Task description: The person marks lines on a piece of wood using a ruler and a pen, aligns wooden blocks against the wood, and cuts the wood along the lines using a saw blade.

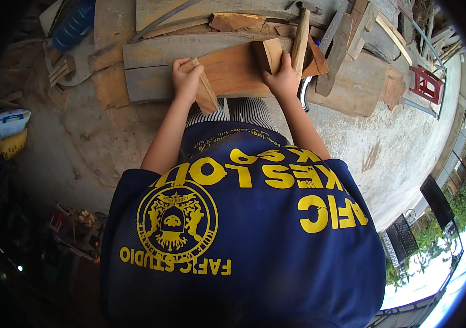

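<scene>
My left hand (187,81) is closed around a narrow wooden block (207,97), which slants down past the near edge of a reddish-brown board (227,68). My right hand (281,79) grips a second, pale wooden block (267,50) at that board's right part, thumb along the block's side. The board lies across weathered grey planks (145,57) above my striped-trousered legs. Just right of my right hand is a pale rounded wooden stick (301,38), with a dark metal tool (304,93) partly hidden beside it.
Wood offcuts (233,21) and long slats (334,65) lie around the work planks. A blue water jug (71,24) is at the top left, sacks (10,126) at the far left, a red plastic stool (427,85) at the right, on concrete floor (69,158).
</scene>
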`<state>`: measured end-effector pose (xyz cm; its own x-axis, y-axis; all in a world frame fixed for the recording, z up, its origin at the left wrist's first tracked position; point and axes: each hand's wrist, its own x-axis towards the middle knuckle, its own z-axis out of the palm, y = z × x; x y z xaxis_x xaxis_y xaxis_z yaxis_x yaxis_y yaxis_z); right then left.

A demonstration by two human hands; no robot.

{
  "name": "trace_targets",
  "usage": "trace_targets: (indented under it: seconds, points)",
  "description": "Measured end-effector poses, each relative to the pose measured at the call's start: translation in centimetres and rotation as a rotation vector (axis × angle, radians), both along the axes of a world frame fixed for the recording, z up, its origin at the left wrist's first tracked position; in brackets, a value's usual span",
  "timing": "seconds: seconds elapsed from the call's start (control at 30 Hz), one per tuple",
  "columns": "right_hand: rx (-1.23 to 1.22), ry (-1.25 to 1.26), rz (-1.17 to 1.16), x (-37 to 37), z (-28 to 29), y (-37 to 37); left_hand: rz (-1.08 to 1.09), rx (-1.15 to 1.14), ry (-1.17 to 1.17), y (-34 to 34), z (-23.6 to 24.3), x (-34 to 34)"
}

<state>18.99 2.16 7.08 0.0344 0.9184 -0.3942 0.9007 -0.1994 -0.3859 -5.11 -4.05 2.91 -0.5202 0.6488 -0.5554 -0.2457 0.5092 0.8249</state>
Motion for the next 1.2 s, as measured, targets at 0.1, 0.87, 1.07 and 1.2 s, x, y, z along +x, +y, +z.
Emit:
trace_targets:
  seconds: [0.1,0.87,1.07,1.2]
  points:
    - [-0.001,-0.008,-0.001,-0.1,0.0,0.0,-0.025,0.024,0.046,-0.1,-0.3,-0.4]
    - [0.134,0.154,-0.218,4.5,2.1,1.3,-0.14,-0.016,0.233,0.4,-0.4,-0.4]
    - [0.127,0.084,0.028,5.6,2.3,3.1,-0.125,0.006,0.18,0.3,-0.5,-0.8]
    - [0.077,0.003,0.069,4.9,2.3,4.2,-0.12,-0.008,0.206,0.4,-0.7,-0.8]
